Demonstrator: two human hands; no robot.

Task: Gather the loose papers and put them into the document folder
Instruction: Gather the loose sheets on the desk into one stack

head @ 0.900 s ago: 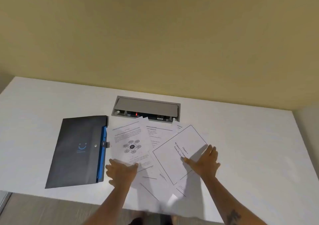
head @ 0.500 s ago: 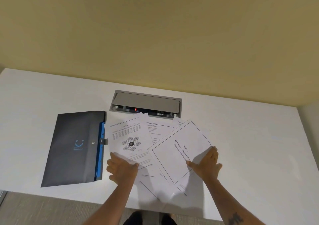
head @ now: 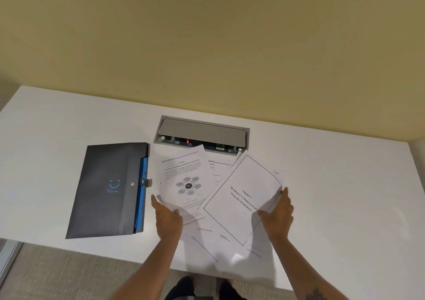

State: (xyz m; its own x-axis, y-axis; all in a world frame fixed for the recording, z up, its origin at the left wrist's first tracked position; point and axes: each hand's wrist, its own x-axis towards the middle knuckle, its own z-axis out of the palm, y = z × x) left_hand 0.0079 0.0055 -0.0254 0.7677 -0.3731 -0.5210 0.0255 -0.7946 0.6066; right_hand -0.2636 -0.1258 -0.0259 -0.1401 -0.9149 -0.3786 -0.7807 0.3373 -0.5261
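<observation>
Several loose white printed papers lie fanned and overlapping on the white table. A sheet with a circle diagram is on the left of the pile, and a bordered title sheet lies tilted on top at the right. A dark grey document folder with a blue edge and a snap tab lies shut, to the left of the papers. My left hand presses on the diagram sheet's lower left edge. My right hand has its fingers curled around the right edge of the title sheet and the papers under it.
A grey recessed power and cable box sits in the table just behind the papers. The yellow wall rises right behind the table. The table's near edge runs below the papers, with grey floor and my feet under it.
Both hands have slid outward to the pile's edges. The right hand went from flat on the title sheet to gripping its right edge, and the papers shifted slightly.
</observation>
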